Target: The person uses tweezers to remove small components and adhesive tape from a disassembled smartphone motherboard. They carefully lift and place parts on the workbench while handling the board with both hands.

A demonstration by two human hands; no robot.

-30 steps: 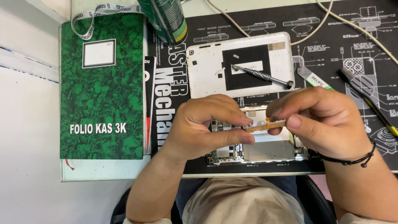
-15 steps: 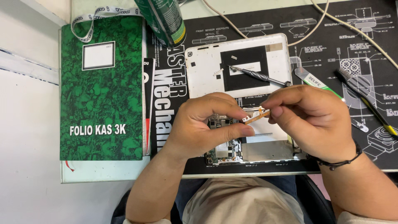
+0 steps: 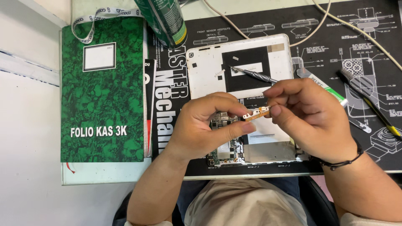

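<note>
From the head view, your left hand (image 3: pixel 205 127) sits near the middle of the frame, its fingers curled inward with thumb and forefinger pinched on the left end of a small orange flex strip (image 3: pixel 257 114). Your right hand (image 3: pixel 312 119), at about three o'clock from the left one, is also clenched, and its thumb and forefinger grip the right end of the same strip. The strip is held between the two hands, just above the opened device (image 3: pixel 255 148), whose green circuit board and metal shield show below your fingers at six o'clock. A black band circles your right wrist.

At twelve o'clock from your hands lies the white back cover (image 3: pixel 209 71), inner face up, with a black patch in its middle. A screwdriver (image 3: pixel 255 75) rests across that cover, its tip pointing toward ten o'clock. Everything lies on a black work mat (image 3: pixel 335 42) printed with white technical drawings.

At nine o'clock from your left hand sits a green marbled ledger book (image 3: pixel 100 104), with a patterned lanyard (image 3: pixel 90 25) looped over its top edge. A green spray can (image 3: pixel 165 19) is at eleven o'clock. At two to three o'clock, beyond your right hand, lie a white tube (image 3: pixel 322 86) and a black brush with a yellow handle (image 3: pixel 368 102). Pale cables (image 3: pixel 356 29) trail across the mat's upper right.
</note>
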